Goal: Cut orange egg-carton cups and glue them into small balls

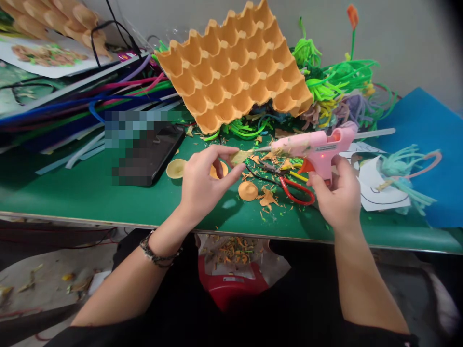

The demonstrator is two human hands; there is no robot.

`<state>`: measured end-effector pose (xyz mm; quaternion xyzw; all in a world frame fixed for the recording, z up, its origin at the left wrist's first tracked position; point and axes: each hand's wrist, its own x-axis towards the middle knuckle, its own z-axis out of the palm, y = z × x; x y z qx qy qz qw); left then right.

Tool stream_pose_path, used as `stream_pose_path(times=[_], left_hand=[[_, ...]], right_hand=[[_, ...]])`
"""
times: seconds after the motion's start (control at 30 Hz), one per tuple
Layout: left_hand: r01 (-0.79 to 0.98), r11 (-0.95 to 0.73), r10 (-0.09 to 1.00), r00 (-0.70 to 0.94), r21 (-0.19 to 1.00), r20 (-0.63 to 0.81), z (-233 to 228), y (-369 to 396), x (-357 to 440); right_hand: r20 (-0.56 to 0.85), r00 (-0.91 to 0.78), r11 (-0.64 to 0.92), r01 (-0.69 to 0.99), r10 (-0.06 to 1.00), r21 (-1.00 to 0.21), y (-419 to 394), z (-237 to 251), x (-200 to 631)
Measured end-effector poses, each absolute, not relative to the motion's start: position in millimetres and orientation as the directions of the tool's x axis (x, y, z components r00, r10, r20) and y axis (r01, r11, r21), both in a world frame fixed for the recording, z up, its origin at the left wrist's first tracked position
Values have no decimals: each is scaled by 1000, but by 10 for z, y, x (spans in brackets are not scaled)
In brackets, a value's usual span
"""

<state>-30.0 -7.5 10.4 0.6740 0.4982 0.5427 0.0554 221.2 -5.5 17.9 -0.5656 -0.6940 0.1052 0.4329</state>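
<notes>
My right hand (338, 193) grips the handle of a pink glue gun (307, 147), with a glue stick (379, 132) poking out of its back end. The nozzle points left and meets, or nearly meets, a small yellowish piece of egg carton (239, 156). Thumb and fingers of my left hand (204, 180) pinch that piece. Beneath the hands lie a round orange carton cup (248, 191), another orange cup (220, 169) partly behind my left fingers, and a pale yellow cup (175, 168). Red-handled scissors (296, 191) rest under the glue gun.
An orange egg tray (235, 67) leans at the back. Coloured pipe cleaners (126, 96) lie left, with green bundles (325, 82) behind right. A dark phone (155, 149), blue sheet (427, 144) and white paper cutout (379, 190) lie on the green table (90, 197). A red bin (231, 279) holds scraps below.
</notes>
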Motion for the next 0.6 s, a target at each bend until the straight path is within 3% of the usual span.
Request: stream_pose_path(times=[0.2, 0.6], left_hand=[[646, -465, 728, -110, 606, 676, 108, -79, -307], [704, -477, 745, 8, 526, 667, 80, -83, -250]], right_hand=[[457, -22, 336, 709, 889, -620, -74, 191, 2189], [443, 59, 289, 678, 895, -675, -59, 195, 2201]])
